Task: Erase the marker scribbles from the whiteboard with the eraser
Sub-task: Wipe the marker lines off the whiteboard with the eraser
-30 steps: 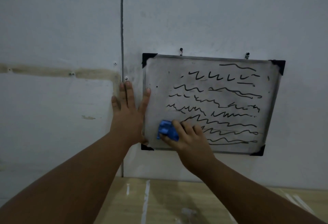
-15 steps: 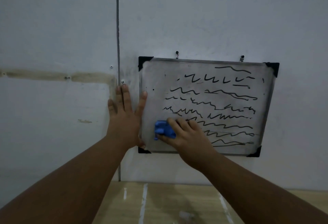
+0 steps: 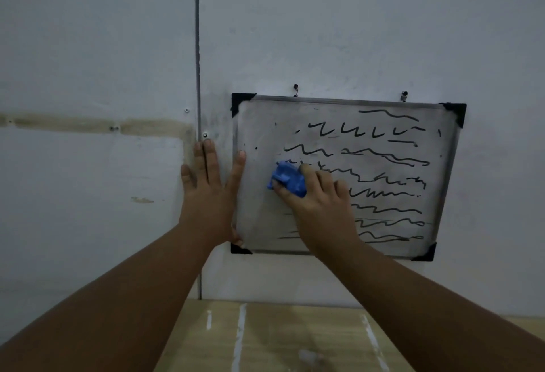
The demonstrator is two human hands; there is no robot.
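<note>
A small whiteboard (image 3: 259, 124) with black corner caps hangs on the grey wall. Several rows of black marker scribbles (image 3: 386, 159) cover its middle and right side; its left strip is smudged grey. My right hand (image 3: 318, 197) presses a blue eraser (image 3: 287, 178) flat against the board at the left-centre, over the left ends of the middle rows. My left hand (image 3: 208, 191) lies flat with fingers spread on the wall, its thumb and palm edge resting on the board's left frame.
Two screws (image 3: 295, 87) hold the board from above. A vertical wall seam (image 3: 197, 47) runs just left of the board. A wooden surface (image 3: 280, 339) with white streaks lies below the wall.
My right hand has slid the eraser upward from the board's lower left to its left-centre. The left hand stays in place on the frame.
</note>
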